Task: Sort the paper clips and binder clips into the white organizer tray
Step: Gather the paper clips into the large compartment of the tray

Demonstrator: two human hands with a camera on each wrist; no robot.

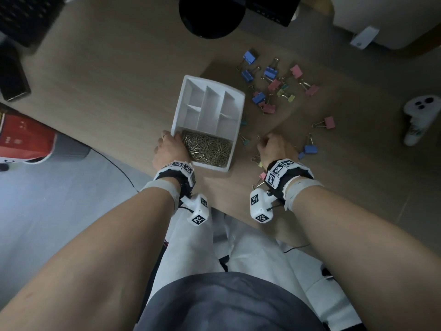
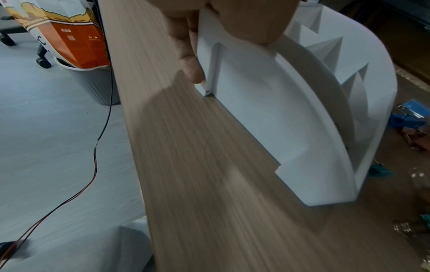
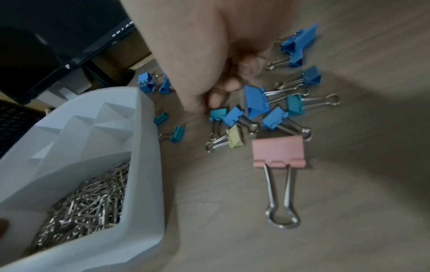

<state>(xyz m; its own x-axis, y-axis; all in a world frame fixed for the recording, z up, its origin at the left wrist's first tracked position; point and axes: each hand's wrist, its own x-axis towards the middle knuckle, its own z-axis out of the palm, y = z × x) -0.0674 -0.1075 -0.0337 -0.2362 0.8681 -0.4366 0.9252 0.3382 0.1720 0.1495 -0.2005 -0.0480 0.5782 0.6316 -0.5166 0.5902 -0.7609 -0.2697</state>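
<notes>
The white organizer tray [image 1: 177, 108] stands on the wooden desk, and its near compartment is full of metal paper clips [image 1: 207, 149]. My left hand [image 1: 171, 137] grips the tray's near-left corner, thumb over the rim and fingers [image 2: 190, 62] along the outer wall [image 2: 267, 110]. Coloured binder clips [image 1: 269, 87] lie scattered to the right of the tray. My right hand [image 1: 263, 142] is down on the desk among small ones, its fingers curled; thumb and fingertips [image 3: 202, 104] meet beside a teal clip [image 3: 217, 113]. Nothing shows inside the fingers. A pink clip [image 3: 278, 152] lies nearer me.
A black round object [image 1: 212, 15] and a keyboard [image 1: 26, 15] are at the back. A dark phone [image 1: 12, 77] lies far left, a white controller [image 1: 417, 118] far right. The desk edge runs just behind my wrists; a red bag [image 1: 23, 137] sits in a bin below.
</notes>
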